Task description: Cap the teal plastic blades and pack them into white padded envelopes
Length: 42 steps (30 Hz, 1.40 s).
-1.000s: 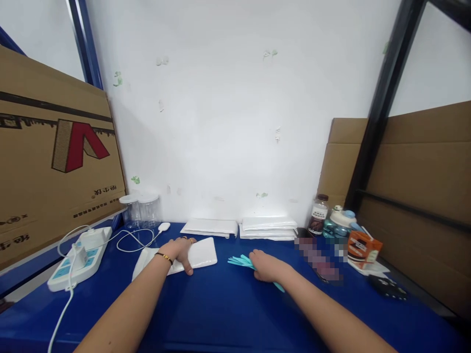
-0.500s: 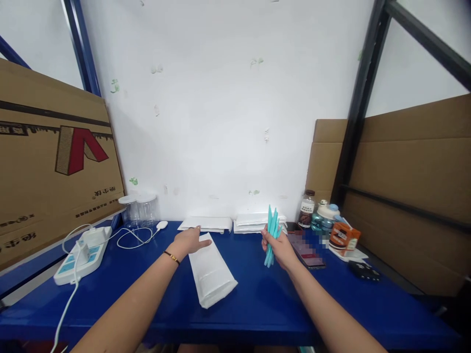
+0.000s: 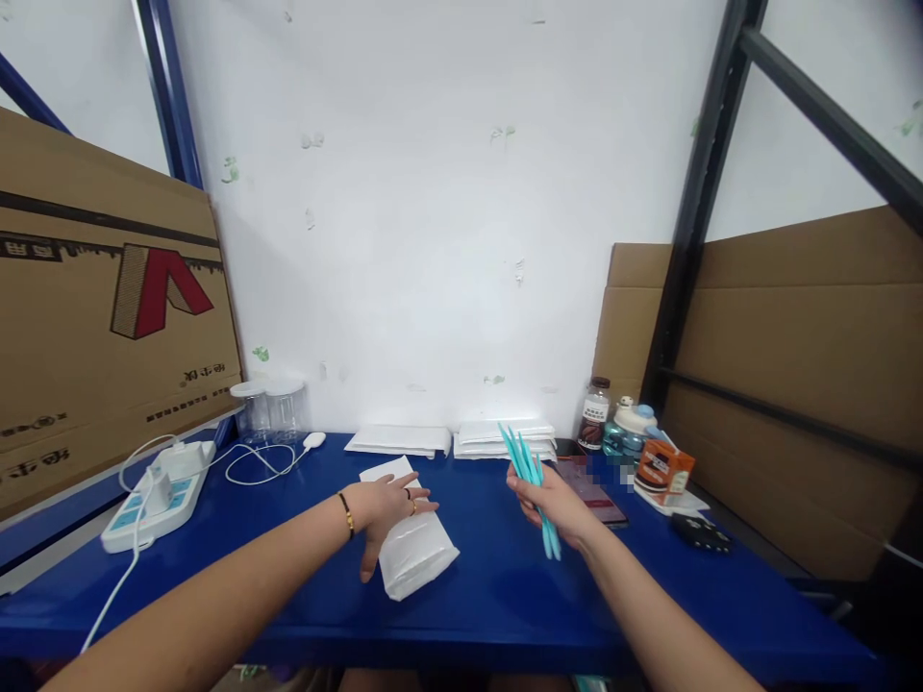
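Note:
My left hand (image 3: 393,509), with a bracelet at its wrist, has its fingers spread over a narrow white paper packet (image 3: 414,562). The hand covers the packet's middle; I cannot tell how firmly it touches. That packet lies slanted on the blue table (image 3: 497,596), its near end puffed up. Closed around several slim turquoise sticks (image 3: 526,466) with tapered ends, my right hand (image 3: 552,500) hovers right of the packet. The sticks fan out a little at the top and lean to the left. Their exact kind does not show.
Flat white packets (image 3: 505,440) lie along the wall. On the right are a phone (image 3: 595,495), a brown-capped bottle (image 3: 595,413), an orange box (image 3: 663,471) and a black object (image 3: 699,531). On the left are a power strip (image 3: 162,505) and clear jars (image 3: 285,413).
My left hand has come nearer and to the right, from the packet's far end onto its middle, fingers now spread. The turquoise sticks have tipped left at the top in my right hand.

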Tool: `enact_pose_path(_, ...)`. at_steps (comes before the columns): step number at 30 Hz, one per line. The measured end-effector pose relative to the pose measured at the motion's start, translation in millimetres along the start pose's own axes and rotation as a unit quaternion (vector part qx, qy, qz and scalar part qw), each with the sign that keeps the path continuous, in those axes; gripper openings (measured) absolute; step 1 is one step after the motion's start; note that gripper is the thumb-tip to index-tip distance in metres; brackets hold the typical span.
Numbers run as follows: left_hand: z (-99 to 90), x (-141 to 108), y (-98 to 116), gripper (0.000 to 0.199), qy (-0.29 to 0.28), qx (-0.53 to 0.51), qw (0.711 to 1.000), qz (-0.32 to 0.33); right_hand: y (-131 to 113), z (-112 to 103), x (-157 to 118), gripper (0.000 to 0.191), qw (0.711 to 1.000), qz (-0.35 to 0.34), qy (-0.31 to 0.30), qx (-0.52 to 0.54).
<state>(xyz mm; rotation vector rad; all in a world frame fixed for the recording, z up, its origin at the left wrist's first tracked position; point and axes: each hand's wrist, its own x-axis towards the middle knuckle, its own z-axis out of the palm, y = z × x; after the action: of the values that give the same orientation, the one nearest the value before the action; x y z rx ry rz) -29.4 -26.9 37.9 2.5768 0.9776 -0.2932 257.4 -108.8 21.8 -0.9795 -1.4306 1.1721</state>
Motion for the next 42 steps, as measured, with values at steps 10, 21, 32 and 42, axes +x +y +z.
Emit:
enact_pose_path(10, 4.3, 22, 22, 0.105, 0.029, 0.054, 0.992, 0.112, -31, 11, -18, 0.01, 0.858, -0.08, -0.166, -0.48)
enact_pose_path(21, 11.0, 30, 39, 0.074, 0.067, 0.018, 0.996, 0.061, -20, 3, -20, 0.026, 0.615, -0.076, -0.156, -0.77)
enact_pose_path(32, -19.8, 30, 77, 0.064, 0.304, -0.311, 0.887, 0.154, -123, 55, 40, 0.016, 0.478, -0.2, -0.141, -0.844)
enact_pose_path(42, -25.8, 23, 78, 0.066, 0.381, -0.47, 0.785, 0.13, -174, 94, 71, 0.014, 0.323, -0.318, -0.225, -0.862)
